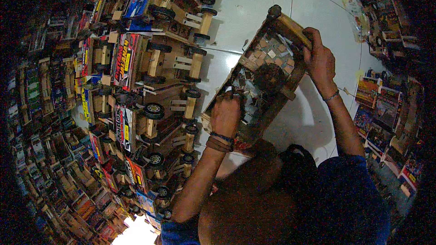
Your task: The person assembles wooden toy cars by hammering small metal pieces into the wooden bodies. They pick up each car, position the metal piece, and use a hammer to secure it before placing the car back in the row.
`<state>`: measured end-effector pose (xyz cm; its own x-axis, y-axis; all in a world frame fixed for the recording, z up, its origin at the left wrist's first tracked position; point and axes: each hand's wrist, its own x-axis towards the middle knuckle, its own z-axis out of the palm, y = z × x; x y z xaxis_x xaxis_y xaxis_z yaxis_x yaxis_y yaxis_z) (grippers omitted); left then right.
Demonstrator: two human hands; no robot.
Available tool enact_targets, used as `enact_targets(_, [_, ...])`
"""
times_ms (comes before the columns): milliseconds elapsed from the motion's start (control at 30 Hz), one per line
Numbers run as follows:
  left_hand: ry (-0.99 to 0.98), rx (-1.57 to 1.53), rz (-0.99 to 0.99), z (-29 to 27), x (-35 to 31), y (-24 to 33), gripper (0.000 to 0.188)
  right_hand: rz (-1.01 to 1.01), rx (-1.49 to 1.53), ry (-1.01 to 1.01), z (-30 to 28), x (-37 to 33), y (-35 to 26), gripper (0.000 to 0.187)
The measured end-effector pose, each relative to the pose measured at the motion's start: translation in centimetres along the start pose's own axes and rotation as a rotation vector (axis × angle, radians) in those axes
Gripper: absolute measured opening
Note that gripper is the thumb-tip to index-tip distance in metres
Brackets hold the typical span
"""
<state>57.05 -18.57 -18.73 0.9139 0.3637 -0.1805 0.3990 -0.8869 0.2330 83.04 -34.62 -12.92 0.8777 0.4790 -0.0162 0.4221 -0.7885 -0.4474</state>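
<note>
A shallow wooden box (290,23) is tilted across my lap and the tiles, its far end toward the upper right. My right hand (320,61) grips the rim near that end, fingers curled over the edge. Inside lie several small tan wooden squares (271,54), mixed grey scraps (250,97) and a dark round thing (269,77). My left hand (225,113) reaches into the near left part of the box, its fingers drawn together among the grey scraps. A small white bit shows at its fingertips; what it holds is too small to name.
Rows of wooden toy trucks (152,63) with black wheels and bright printed panels line the left side. More toy trucks (383,104) stand at the right. White floor tiles (250,0) lie between them, and a clear plastic wrapping (352,4) is at the upper right.
</note>
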Motion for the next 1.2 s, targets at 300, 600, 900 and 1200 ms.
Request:
enact_targets(300, [-0.025, -0.943, -0.143, -9.0, -0.8, 1.0, 0.02, 0.023, -0.014, -0.004, 0.1, -0.1, 0.2, 0.045])
enact_targets(600, [0.131, -0.569, 0.039, -7.3, -1.0, 0.9, 0.023, 0.025, 0.036, 0.028, 0.3, 0.1, 0.3, 0.045])
enact_targets(900, [-0.276, 0.007, -0.02, -3.0, 1.0, 2.7, 0.015, -0.013, 0.066, 0.068, 0.5, 0.0, 0.5, 0.046])
enact_targets(1200, [-0.373, -0.065, 0.106, -2.4, 2.7, 0.3, 0.027, -0.049, 0.072, 0.088, 0.5, -0.1, 0.4, 0.038])
